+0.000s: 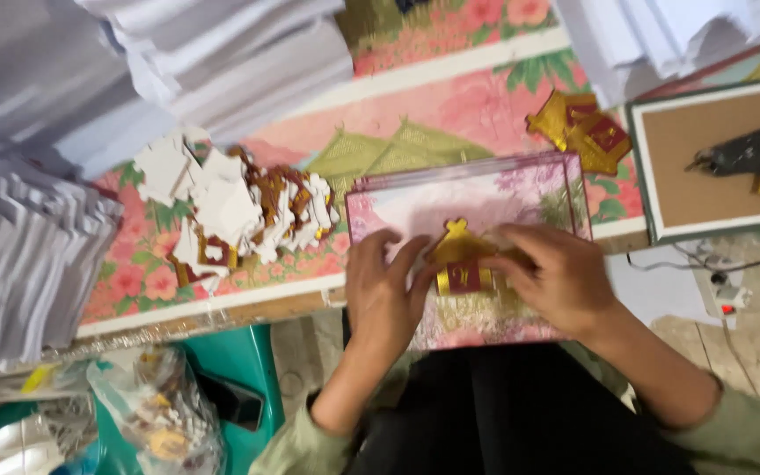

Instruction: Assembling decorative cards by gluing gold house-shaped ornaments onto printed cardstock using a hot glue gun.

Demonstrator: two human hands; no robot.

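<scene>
A stack of pink floral cards (477, 207) lies at the desk (248, 303) edge. On it, both hands, left hand (383, 290) and right hand (556, 274), press fingers flat against a gold house-shaped cutout (459, 259).

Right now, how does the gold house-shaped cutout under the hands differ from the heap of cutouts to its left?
The gold cutout lies alone, gold face up, on the pink card, with the left hand and right hand pressing it. The heap is loose, untouched, mostly white backs up, on the flowered table. Both show gold and dark red.
</scene>
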